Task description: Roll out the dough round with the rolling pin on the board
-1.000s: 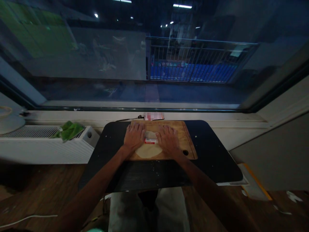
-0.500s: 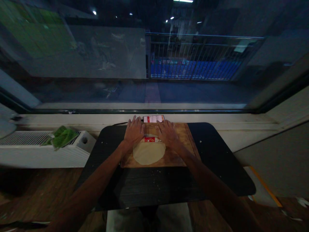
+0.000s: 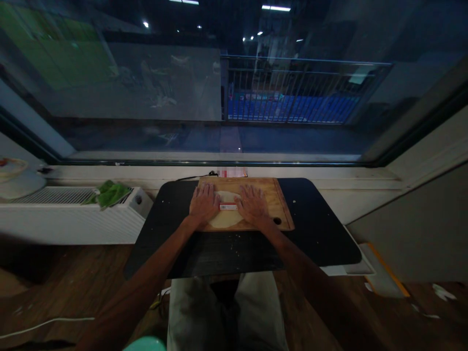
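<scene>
A flat round sheet of dough (image 3: 224, 222) lies on a wooden cutting board (image 3: 280, 202). Across its middle rests a short tube-like roller (image 3: 228, 206) with red and white print. My left hand (image 3: 204, 202) lies over the roller's left end, fingers stretched forward and palm down. Over the right end, my right hand (image 3: 253, 202) is flat in the same way, its fingers slightly spread. Both ends of the roller are hidden beneath the hands, and neither hand is wrapped around it.
The board sits on a black table (image 3: 321, 224) with pale crumbs near its front. Behind it, a phone (image 3: 234, 171) and a cable lie by the windowsill (image 3: 292, 171). Green leaves (image 3: 111, 193) rest on a white radiator (image 3: 73, 219) at left. A teal rounded object (image 3: 146, 344) shows at the bottom.
The roller has come from near the dough's far edge back to its middle, turned so another side of its print shows, with both hands on it. The camera view has shifted.
</scene>
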A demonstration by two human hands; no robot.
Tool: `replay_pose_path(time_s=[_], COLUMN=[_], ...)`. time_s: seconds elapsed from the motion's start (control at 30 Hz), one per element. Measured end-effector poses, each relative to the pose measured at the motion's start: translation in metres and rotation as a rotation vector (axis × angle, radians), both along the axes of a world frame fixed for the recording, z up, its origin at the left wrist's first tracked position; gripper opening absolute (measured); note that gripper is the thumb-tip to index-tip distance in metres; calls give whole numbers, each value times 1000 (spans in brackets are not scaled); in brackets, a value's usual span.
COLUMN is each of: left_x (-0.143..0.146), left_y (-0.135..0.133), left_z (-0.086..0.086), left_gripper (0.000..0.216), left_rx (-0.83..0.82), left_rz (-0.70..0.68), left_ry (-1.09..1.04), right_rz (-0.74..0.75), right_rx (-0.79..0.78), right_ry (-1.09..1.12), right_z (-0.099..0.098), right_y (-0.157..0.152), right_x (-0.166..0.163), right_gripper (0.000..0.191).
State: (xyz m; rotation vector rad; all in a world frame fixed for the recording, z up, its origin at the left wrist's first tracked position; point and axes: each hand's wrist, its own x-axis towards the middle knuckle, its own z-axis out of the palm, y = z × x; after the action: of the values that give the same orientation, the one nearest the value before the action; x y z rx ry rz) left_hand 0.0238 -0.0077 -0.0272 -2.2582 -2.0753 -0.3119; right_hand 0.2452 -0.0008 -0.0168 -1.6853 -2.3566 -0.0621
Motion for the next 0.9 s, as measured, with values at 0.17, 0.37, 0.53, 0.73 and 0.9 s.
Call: replay_pose_path(time_s=[0.17, 0.37, 0.53, 0.73, 0.9], left_x=[1, 1, -3, -3, 0], left_y=[-10, 12, 41, 75, 83], left_z=[0, 3, 3, 7, 15], left_gripper=[68, 67, 66, 63, 55], left_rx=[31, 5, 13, 14, -4], left_rz=[-1, 14, -16, -14, 36], left_ry=[-9, -2, -19, -42, -42], right_rz=[2, -25, 5, -23, -35], right_rx=[13, 15, 38, 30, -3], right_ry=[-1, -5, 15, 33, -3], right_z=[4, 6, 9, 4, 3], right_y=[-8, 12, 40, 80, 92], right_x=[-1, -5, -7, -10, -11], right_gripper=[62, 62, 60, 58, 56])
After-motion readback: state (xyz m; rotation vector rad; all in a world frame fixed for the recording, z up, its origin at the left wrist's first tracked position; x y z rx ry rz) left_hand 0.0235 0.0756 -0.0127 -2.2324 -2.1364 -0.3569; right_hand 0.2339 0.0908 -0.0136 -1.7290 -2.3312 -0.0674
